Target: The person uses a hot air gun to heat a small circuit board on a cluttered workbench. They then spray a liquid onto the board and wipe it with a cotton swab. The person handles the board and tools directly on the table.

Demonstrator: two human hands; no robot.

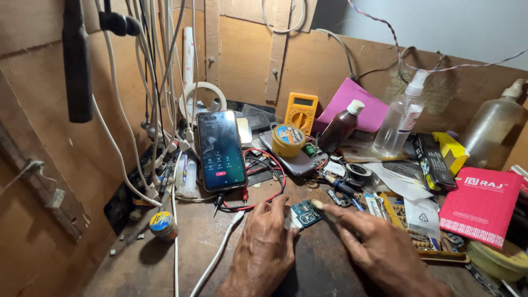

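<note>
My left hand [265, 242] rests on the wooden bench [154, 264], its fingertips pressing down on a small blue-green circuit board [306, 213]. My right hand [379, 250] grips a slim tool [322, 209] whose pale tip touches the board's right edge. Just behind the hands, a smartphone [221, 149] with a lit screen leans upright, a cable plugged into its bottom.
Red and black probe leads [264, 181] lie by the phone. Behind are a yellow multimeter [301, 111], a round yellow tin [288, 140], a brown bottle [340, 127] and a clear spray bottle [400, 118]. A red box [481, 206] sits at right. Cables [159, 82] hang at left.
</note>
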